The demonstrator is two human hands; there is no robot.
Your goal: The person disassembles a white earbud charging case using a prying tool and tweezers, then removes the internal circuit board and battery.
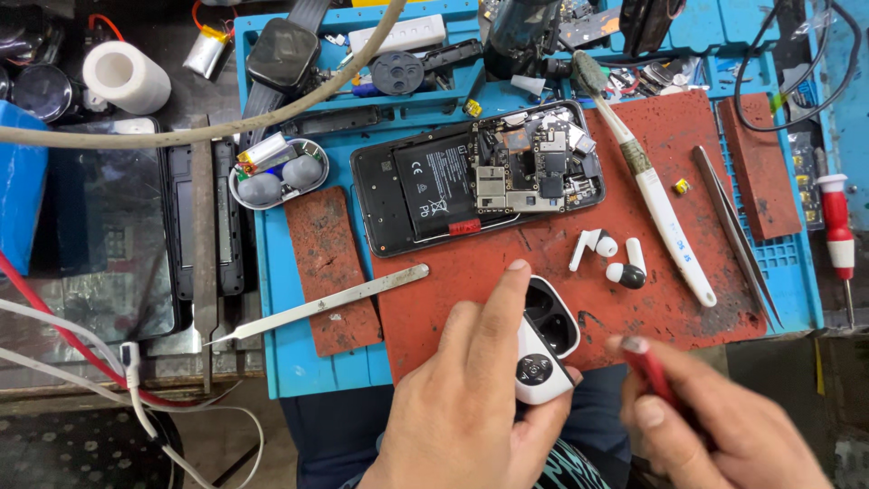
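L hand [466, 398] grips open white earbud case [546, 342] at 6 o'clock; R hand [715, 426] holds red tool [654, 371] at 5. 2 earbuds [608, 258] lie on red mat [634, 181] w/ opened phone [480, 177] at 12, tweezers [317, 303] at 9.

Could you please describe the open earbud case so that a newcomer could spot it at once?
Start at the red mat and go to its front edge. There the left hand holds the earbud case: white outside, black inside, lid open. Unlike the grey oval tray further left, its sockets are empty.
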